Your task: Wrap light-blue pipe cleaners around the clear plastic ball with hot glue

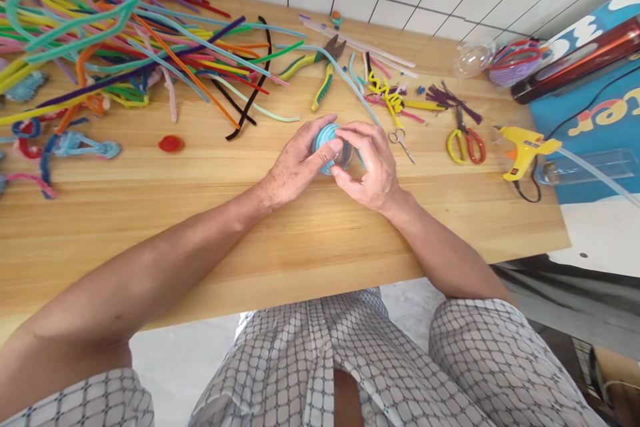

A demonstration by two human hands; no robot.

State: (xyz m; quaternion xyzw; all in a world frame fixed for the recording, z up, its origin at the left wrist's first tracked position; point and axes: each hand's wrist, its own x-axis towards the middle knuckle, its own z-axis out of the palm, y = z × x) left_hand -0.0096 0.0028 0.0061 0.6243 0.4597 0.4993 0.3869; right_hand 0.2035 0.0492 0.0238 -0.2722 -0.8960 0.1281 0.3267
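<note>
My left hand (295,167) and my right hand (367,167) meet at the middle of the wooden table (200,227). Together they grip a small clear round object wound with a light blue pipe cleaner (327,147). My left thumb presses on the blue coil. My right fingers curl round the clear end. A loose tail of the same blue pipe cleaner (350,83) runs up and away from my hands toward the pliers.
A big heap of coloured pipe cleaners (125,53) covers the table's left. Pliers (320,70), small scissors (403,143), yellow-red scissors (465,143), a yellow glue gun (525,150), a red cap (171,143) and a clear dome (473,59) lie around.
</note>
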